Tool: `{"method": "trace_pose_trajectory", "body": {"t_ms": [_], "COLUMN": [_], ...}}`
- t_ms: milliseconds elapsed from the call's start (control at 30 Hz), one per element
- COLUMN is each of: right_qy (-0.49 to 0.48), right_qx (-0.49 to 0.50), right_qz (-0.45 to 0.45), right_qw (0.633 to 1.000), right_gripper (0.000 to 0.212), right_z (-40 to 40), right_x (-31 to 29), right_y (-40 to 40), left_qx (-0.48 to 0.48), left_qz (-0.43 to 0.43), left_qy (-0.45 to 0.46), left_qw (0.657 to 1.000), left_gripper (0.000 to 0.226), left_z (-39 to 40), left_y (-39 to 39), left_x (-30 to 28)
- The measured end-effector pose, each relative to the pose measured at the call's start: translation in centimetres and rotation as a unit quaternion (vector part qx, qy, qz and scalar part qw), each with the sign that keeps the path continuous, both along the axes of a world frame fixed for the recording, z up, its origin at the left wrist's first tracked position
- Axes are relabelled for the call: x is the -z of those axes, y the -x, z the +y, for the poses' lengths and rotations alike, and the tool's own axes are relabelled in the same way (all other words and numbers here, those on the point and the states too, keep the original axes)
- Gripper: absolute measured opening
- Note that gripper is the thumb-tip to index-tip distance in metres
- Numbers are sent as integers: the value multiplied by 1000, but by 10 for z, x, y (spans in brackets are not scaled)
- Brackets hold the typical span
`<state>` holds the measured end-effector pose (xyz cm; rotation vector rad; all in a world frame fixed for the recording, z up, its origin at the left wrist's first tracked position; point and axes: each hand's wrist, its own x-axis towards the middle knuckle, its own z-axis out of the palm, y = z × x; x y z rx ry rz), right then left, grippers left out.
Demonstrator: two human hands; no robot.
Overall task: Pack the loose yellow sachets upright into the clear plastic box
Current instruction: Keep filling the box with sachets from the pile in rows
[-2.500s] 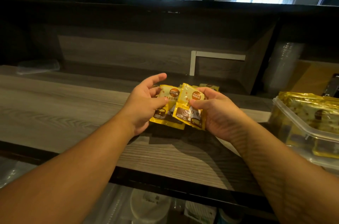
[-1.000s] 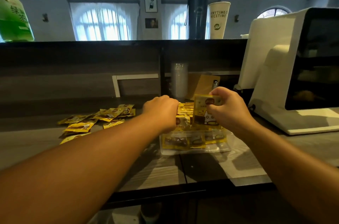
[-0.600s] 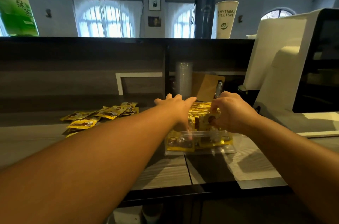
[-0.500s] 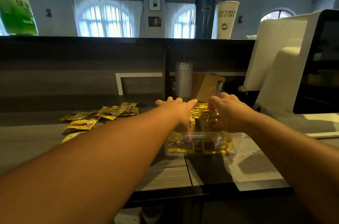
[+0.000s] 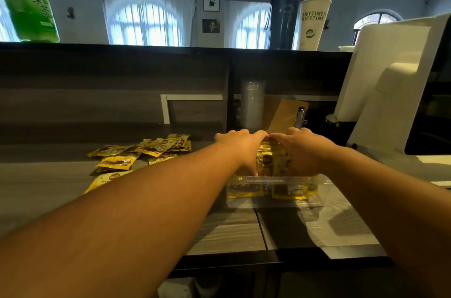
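Both hands now lying flat over box (image 5: 274, 194) sachets; left hand (image 5: 240, 145), right hand (image 5: 301, 150) pressing, fingers straight. Loose sachets (image 5: 146, 151) lying left-centre, nearer left hand.

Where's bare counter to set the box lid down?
Free: the wood counter in front of the clear box, between the forearms, and the far-left stretch beyond the loose sachets. Crowded: the sachet pile, and the box, where left hand and right hand press.

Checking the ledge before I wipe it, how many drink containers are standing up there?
3: a green bottle at far left, a dark flask right of centre, and a paper cup beside the flask. The white machine may hide more.
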<state>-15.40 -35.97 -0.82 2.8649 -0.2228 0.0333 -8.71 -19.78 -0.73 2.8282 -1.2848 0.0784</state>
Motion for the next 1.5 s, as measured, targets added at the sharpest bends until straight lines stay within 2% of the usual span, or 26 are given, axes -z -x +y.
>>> {"method": "trace_pose_trajectory", "body": {"t_ms": [100, 167, 267, 367, 467, 600, 667, 767, 900, 1000, 1100, 1200, 1300, 1433, 1500], "right_qy": [-29, -54, -140, -185, -196, -191, -205, -205, -203, -190, -183, -208, -228, -238, -247], "right_qx": [-1, -20, -44, -62, -86, -152, -164, -154, -119, -99, -70, -28, 21, 83, 111], "right_qz": [25, 39, -12, -107, -155, -128, -106, -89, -61, -36, -10, -6, -20, -32, -39], "right_qw": [999, 998, 989, 975, 964, 961, 959, 962, 970, 976, 981, 978, 973, 967, 962], "right_gripper": [99, 101, 102, 81, 62, 51, 47, 46, 48, 42, 38, 33, 35, 51, 65], "right_z": [1, 7, 21, 47, 90, 151, 179, 210, 233, 239, 241, 244, 251, 262, 264], "right_x": [-7, -14, -26, -29, -28, -26, -21, -5, 16, 33, 42, 45, 50, 56, 59], "right_y": [-1, 0, 0, -10, -24, -41, -52, -71, -92, -105, -117, -129, -140, -151, -155], "left_qx": [17, 43, 44, -31, -136, -290, -338, -343, -337, -296, -267, -275, -243, -186, -172], "left_qz": [42, 73, 97, 89, 53, -13, -3, 29, 6, 24, 55, 98, 147, 257, 294], "left_qy": [37, 101, 232, 333, 313, 135, 102, 167, 232, 282, 333, 435, 583, 668, 686], "left_qw": [998, 991, 967, 938, 939, 947, 936, 924, 913, 912, 903, 852, 762, 674, 644], "left_gripper": [109, 104, 77, 50, 34, 38, 42, 43, 48, 46, 54, 57, 42, 31, 27], "left_z": [6, 18, 45, 91, 149, 225, 252, 264, 268, 270, 271, 278, 284, 284, 285], "left_y": [2, 4, 6, -9, -34, -59, -65, -63, -58, -56, -54, -56, -56, -52, -53], "left_x": [-2, -6, -11, -4, 19, 55, 71, 84, 88, 86, 85, 82, 78, 74, 73]}}
